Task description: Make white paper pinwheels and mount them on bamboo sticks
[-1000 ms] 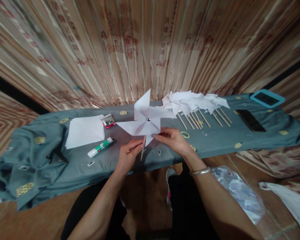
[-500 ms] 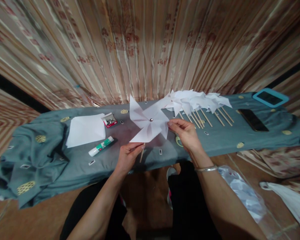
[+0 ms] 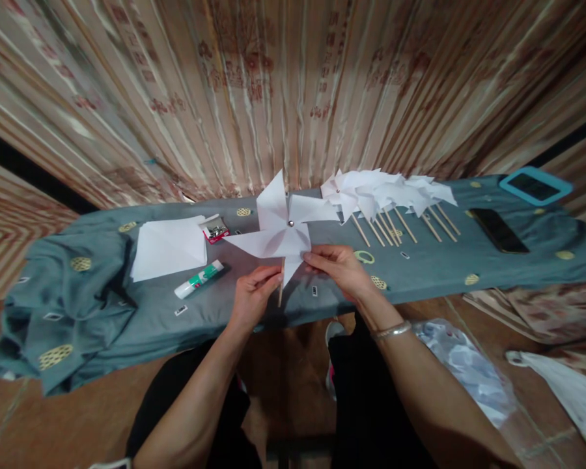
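Note:
A white paper pinwheel [image 3: 279, 240] with a silver pin at its centre is held up in front of me over the cloth. My left hand [image 3: 256, 293] is closed, pinching its thin wooden stick [image 3: 280, 294] just below the paper blades. With thumb and fingertips together, my right hand [image 3: 336, 266] grips the lower right blade edge. Beyond my right hand lies a row of finished-looking white pinwheels [image 3: 385, 194], overlapping, their sticks pointing towards me. To the left of my hands lies a green and white glue stick [image 3: 198, 279].
A stack of white paper [image 3: 170, 249] and a small red box of metal pins [image 3: 215, 229] lie at left. A dark phone [image 3: 499, 230] and a blue-framed device [image 3: 536, 186] lie at right on the grey-green cloth [image 3: 439, 270]. A plastic bag [image 3: 466, 368] rests on the floor.
The pinwheel's blades have turned, and my right hand has moved left and down along with a blade. My left hand still holds the stick, slightly lower on the blades' side.

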Demonstrator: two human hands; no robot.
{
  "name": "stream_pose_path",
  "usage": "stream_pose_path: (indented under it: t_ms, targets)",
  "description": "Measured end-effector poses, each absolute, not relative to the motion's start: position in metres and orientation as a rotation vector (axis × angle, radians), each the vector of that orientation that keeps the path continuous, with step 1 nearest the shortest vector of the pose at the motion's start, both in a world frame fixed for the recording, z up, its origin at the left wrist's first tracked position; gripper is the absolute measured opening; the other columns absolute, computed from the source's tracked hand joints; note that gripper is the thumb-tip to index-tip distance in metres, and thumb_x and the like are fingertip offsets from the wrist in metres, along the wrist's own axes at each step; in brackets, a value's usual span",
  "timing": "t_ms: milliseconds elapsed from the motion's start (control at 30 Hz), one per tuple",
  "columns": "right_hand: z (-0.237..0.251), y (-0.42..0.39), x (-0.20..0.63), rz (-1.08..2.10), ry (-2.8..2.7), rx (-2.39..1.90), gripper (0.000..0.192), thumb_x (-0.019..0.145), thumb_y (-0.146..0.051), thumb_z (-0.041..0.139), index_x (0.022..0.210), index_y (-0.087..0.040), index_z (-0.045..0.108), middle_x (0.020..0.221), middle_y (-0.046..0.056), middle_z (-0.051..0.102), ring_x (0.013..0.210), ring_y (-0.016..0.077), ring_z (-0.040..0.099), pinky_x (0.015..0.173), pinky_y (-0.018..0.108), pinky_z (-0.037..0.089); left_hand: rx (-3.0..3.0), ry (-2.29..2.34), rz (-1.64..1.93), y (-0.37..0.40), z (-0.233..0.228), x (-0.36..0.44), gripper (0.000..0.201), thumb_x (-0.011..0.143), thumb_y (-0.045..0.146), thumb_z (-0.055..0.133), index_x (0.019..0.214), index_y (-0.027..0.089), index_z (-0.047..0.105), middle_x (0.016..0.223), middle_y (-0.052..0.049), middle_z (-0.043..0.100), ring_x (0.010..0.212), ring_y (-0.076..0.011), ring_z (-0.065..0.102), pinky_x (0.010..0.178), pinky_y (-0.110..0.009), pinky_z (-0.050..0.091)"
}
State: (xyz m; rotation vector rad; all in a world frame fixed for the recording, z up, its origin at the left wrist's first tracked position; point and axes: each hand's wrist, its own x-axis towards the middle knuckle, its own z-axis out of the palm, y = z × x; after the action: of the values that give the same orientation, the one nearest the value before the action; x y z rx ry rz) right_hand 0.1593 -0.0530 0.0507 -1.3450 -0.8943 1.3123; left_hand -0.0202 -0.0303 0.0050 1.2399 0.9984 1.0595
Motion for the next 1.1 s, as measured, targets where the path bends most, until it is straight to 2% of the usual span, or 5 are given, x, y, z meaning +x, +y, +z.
stream_pose_path:
  t_ms: [267,433,633,867,1100]
  targets:
    - [0.053,-0.053,0.146,1.392,-0.854,-1.321,0.039,0.046,-0.052,0.086,0.061,-0.019,0.071,0.052,-0.004,0.063,0.048,0.0069,0.051,0.05,0.021,0.037,1.247,0.979,1.071,-0.03,0.004,-0.016,0.02,0.064,0.034,0.077,0.076,0.018,0.079,0.08,-0.005,0.075,0.076,-0.0183,0.065,0.074,-0.028,0.05]
    - [0.053,-0.049,0.158,1.225,-0.856,-1.353,0.042,0.047,-0.053,0.085,0.055,-0.019,0.064,0.051,-0.003,0.061,0.049,0.0087,0.05,0.049,0.022,0.037,1.243,1.018,1.043,-0.032,0.007,-0.019,0.024,0.062,0.036,0.079,0.078,0.018,0.08,0.078,-0.004,0.072,0.073,-0.0166,0.063,0.07,-0.027,0.05]
    - [0.045,-0.049,0.169,0.991,-0.977,-1.395,0.043,0.057,-0.055,0.079,0.051,-0.019,0.057,0.047,-0.006,0.051,0.045,0.0067,0.038,0.045,0.022,0.027,1.227,1.023,1.059,-0.032,0.005,-0.019,0.022,0.06,0.034,0.081,0.076,0.019,0.08,0.074,-0.003,0.071,0.07,-0.0144,0.062,0.067,-0.025,0.05]
    - [0.044,-0.05,0.154,1.153,-0.925,-1.36,0.043,0.049,-0.056,0.083,0.053,-0.019,0.061,0.051,-0.002,0.059,0.049,0.0101,0.05,0.048,0.024,0.038,1.175,0.98,1.065,-0.031,0.003,-0.017,0.02,0.061,0.03,0.079,0.077,0.019,0.08,0.079,-0.004,0.073,0.072,-0.0158,0.064,0.071,-0.027,0.051]
    - [0.047,-0.051,0.143,1.214,-0.872,-1.355,0.041,0.048,-0.055,0.085,0.055,-0.02,0.064,0.051,-0.002,0.06,0.048,0.0095,0.05,0.047,0.023,0.038,1.215,1.005,1.065,-0.031,0.003,-0.016,0.019,0.06,0.032,0.078,0.072,0.018,0.078,0.075,-0.003,0.072,0.071,-0.0169,0.062,0.069,-0.027,0.049]
